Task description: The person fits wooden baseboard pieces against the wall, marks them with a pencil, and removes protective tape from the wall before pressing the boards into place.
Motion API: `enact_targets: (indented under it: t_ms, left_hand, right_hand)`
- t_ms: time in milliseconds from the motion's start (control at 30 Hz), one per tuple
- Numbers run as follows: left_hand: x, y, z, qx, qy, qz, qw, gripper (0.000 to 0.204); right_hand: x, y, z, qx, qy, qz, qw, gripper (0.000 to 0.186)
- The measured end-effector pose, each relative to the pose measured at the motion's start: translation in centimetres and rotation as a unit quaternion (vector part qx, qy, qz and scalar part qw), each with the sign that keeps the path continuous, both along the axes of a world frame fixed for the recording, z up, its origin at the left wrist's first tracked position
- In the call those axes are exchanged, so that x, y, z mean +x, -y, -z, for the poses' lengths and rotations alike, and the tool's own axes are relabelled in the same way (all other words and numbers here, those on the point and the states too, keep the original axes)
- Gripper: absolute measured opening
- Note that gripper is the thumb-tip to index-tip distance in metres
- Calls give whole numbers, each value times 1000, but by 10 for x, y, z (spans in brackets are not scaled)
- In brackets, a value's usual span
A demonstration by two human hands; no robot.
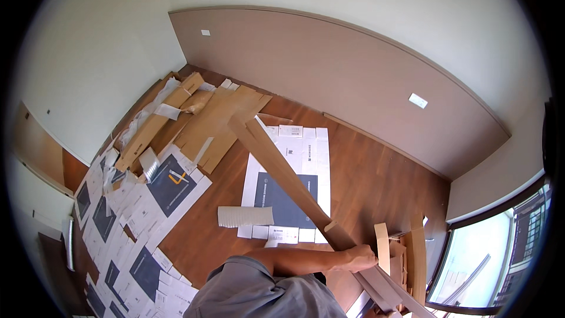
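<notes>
My left hand (360, 257) is closed round a long brown board (340, 239), at the right of my body. From the board's far end a long, narrow piece of cardboard packaging (282, 174) runs up and to the left, over the flattened cartons. More long, pinkish-brown boards (376, 285) extend below the hand toward the lower right edge. Only a small part of my right hand (385, 314) shows at the lower edge, beside these boards. Its fingers are mostly hidden, so its grip cannot be made out.
Flattened white-and-grey cartons (282, 194) cover parts of the wooden floor (376, 165). Foam wrap (244, 216) lies on them. Long cardboard boxes and plastic wrap (156, 129) are piled at the left wall. Upright cardboard (416, 259) stands right of my hand, near a window (479, 259).
</notes>
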State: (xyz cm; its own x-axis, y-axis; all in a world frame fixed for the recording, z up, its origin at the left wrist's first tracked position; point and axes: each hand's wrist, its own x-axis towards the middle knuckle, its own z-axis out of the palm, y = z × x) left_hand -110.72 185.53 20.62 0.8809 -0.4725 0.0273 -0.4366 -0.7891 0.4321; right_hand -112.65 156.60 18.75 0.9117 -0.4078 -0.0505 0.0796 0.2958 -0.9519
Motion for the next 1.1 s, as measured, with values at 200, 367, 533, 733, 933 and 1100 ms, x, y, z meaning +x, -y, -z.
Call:
enact_targets:
  t_ms: [200,367,533,733,933,1100]
  left_hand:
    - [-80,-126,-39,23,101,-85,991,38]
    - [-155,-238,-41,-75,60,-182,979,35]
    - [-263,-327,-9,-94,-62,-297,948,55]
    - [-344,-394,17,-222,-144,-439,859,77]
    - [-394,-446,65,-285,-184,-600,724,74]
    - [-427,-496,99,-323,-131,-720,601,77]
  right_hand:
    - [14,-58,-51,-90,112,14,990,43]
    - [11,-131,-71,-106,172,2,979,47]
    - [33,-206,-82,-58,214,-84,971,51]
    - [55,-342,-133,-386,317,-121,858,49]
    - [83,-511,-150,-115,236,-267,927,46]
    - [109,-659,-144,-140,260,-382,876,36]
